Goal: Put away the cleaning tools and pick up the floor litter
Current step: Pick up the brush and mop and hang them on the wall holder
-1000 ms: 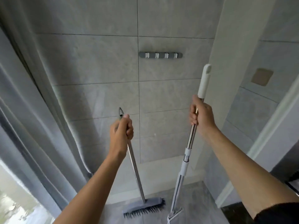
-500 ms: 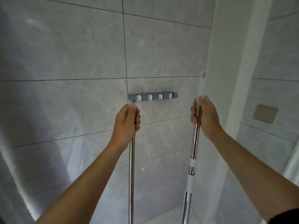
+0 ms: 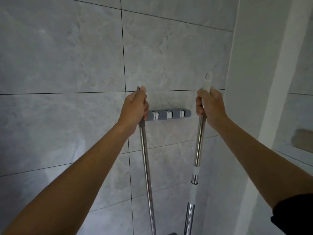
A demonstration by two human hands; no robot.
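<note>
My left hand grips the grey top end of a steel brush handle, held upright against the left end of a grey wall rack with white clips. My right hand holds a second steel pole just under its white hanging cap, to the right of the rack and apart from it. Both poles run down out of view; their heads are hidden except a grey sliver at the bottom edge.
Grey marble-look wall tiles fill the view. A white corner post rises on the right. Beyond it a beige object sits on the side wall.
Both hands have risen with the poles. The left handle top now sits at the rack's left end, covering its first clip. My right hand has slid up to the white cap.
</note>
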